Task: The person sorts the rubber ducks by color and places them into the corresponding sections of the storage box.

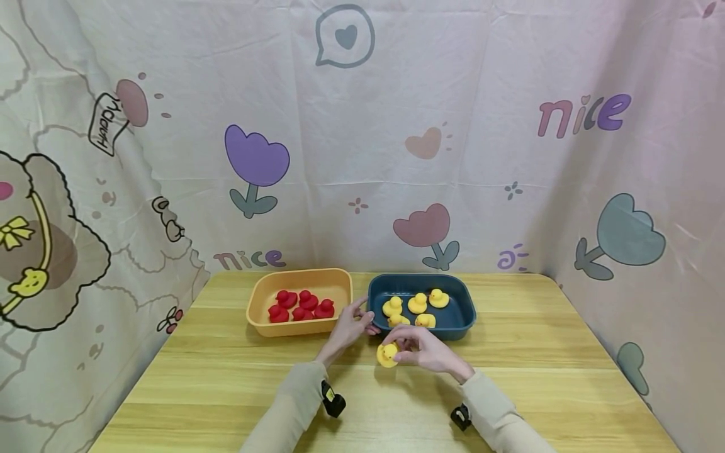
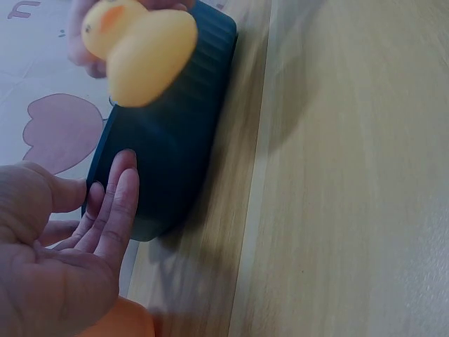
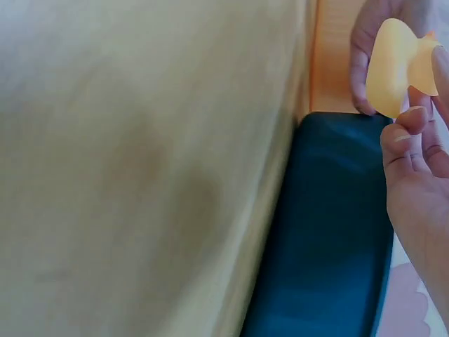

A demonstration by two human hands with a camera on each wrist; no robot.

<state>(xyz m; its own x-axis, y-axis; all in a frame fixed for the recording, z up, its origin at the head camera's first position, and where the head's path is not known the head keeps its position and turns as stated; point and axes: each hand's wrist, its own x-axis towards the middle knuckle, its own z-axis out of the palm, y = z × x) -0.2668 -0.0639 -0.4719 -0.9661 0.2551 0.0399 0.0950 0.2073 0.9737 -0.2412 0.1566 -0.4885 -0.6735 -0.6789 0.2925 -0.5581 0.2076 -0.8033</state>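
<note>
My right hand (image 1: 421, 349) pinches a yellow rubber duck (image 1: 387, 355) between thumb and fingers, raised in front of the dark blue bin (image 1: 466, 324). The duck also shows near the top of the left wrist view, its orange beak visible. With thumb and fingers, my left hand (image 1: 350, 326) grips the near left corner of the bin; in the left wrist view several fingers (image 2: 121, 207) lie along its outer wall. Several yellow ducks (image 1: 418, 304) sit inside the bin.
Left of the blue bin stands an orange-yellow bin (image 1: 260, 328) holding several red ducks (image 1: 303, 314). Both bins are near the back edge of the wooden table (image 1: 226, 390). A printed cloth (image 1: 351, 126) hangs behind them.
</note>
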